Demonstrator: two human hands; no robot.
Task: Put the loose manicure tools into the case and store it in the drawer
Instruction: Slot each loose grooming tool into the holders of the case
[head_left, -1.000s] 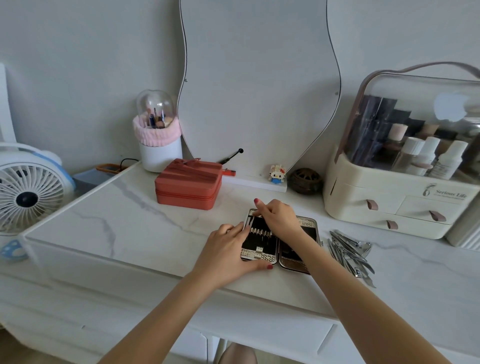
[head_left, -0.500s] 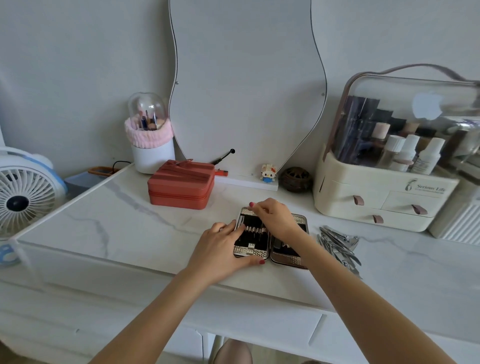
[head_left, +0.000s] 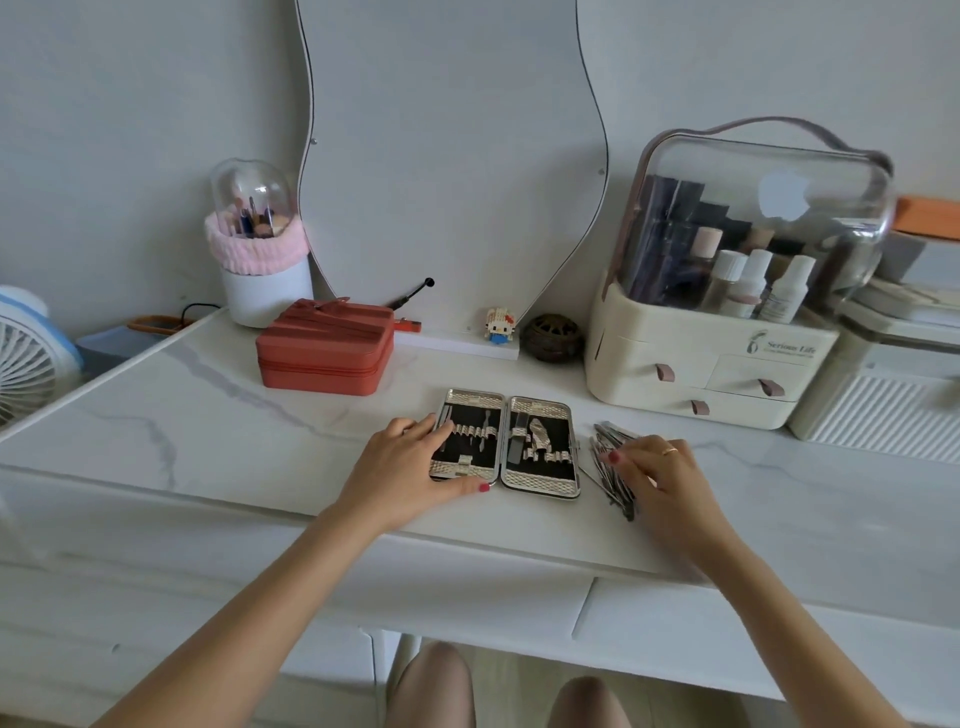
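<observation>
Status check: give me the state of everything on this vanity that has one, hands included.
Manicure case: open flat, a few tools strapped in.
Loose tools: piled right of the case, not yet in.
Left hand: fingers straight, resting on the case's left half.
Right hand: on the loose tools; grip unclear.
Red box: zipped shut.
Organizer drawers: closed.

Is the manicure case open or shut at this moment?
Open. The manicure case lies flat on the desk, both halves spread, black lining and elastic loops showing. The left hand rests on its left half.

Soft even daylight; faint shadows; wide-angle bending at edges; slight blur
</observation>
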